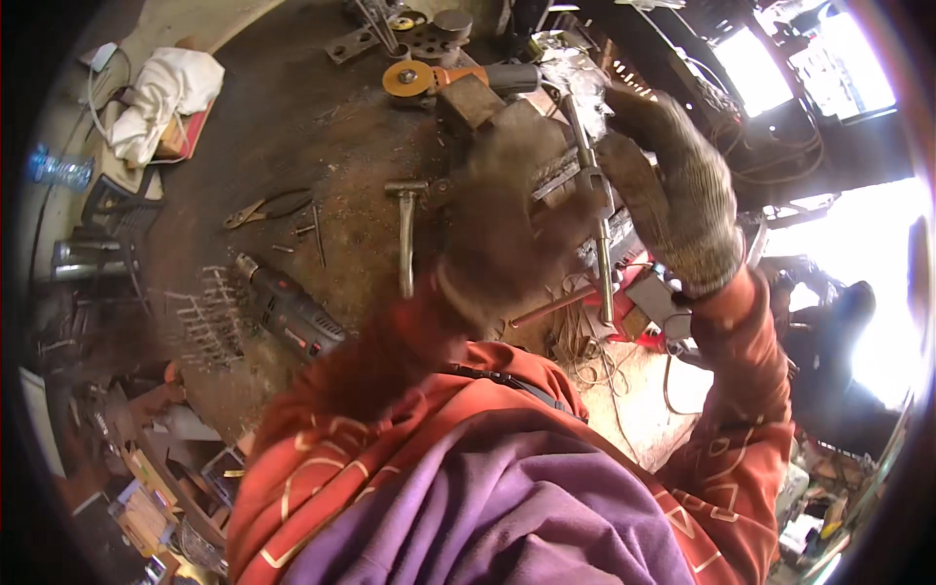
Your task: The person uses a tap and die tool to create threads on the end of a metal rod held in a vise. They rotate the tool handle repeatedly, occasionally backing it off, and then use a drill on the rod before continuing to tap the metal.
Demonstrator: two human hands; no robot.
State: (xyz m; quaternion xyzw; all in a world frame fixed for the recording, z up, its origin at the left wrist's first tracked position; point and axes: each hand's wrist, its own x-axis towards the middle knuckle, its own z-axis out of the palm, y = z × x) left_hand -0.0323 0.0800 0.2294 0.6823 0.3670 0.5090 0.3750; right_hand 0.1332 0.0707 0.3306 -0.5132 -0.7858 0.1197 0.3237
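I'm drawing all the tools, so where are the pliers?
In the head view, the pliers lie left of centre, on the person's left. They're to the left of the hammer and above the dark drill.

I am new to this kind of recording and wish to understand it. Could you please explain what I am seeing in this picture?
There is no robot here. One picture, bent toward its rim, comes from a camera worn on the head, looking down. The gloved left hand is blurred, so whether it holds anything is unclear. The gloved right hand is beside a metal bar; I cannot tell whether they touch. On the worktop lie a drill, a hammer and pliers; an angle grinder is farther back.
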